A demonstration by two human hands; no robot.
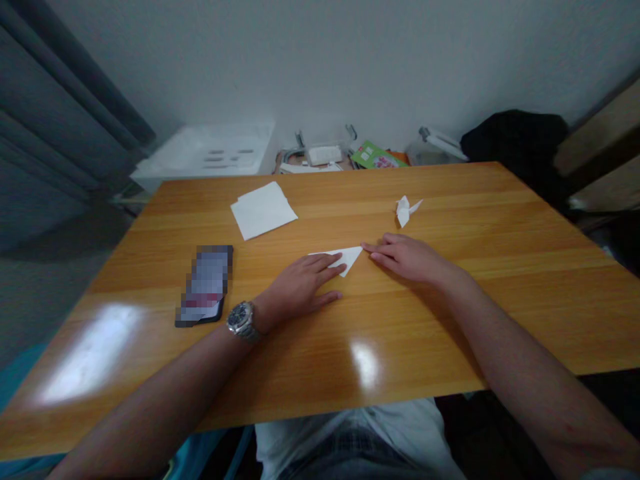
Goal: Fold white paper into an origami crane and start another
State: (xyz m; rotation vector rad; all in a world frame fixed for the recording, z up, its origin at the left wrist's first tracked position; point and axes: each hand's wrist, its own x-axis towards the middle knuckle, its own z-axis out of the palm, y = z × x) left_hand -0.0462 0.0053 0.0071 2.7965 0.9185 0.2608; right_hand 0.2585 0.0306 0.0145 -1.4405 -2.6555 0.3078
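Observation:
My left hand (300,287) lies flat on the wooden table, its fingertips pressing on a folded white paper triangle (336,257). My right hand (407,259) rests palm down, with its fingertips touching or almost touching the triangle's right tip. A small folded paper crane (404,211) stands beyond my right hand, apart from it. A loose white paper square (263,210) lies further back on the left. A smartphone (205,287) with a blurred screen sits left of my left hand, and a steel wristwatch (243,321) circles my left wrist.
The orange wooden table (380,333) has glare patches near its front. Behind it stand a white plastic box (205,152) and mixed small items (325,157). A dark cloth (515,143) lies back right, and a grey curtain (55,113) hangs left.

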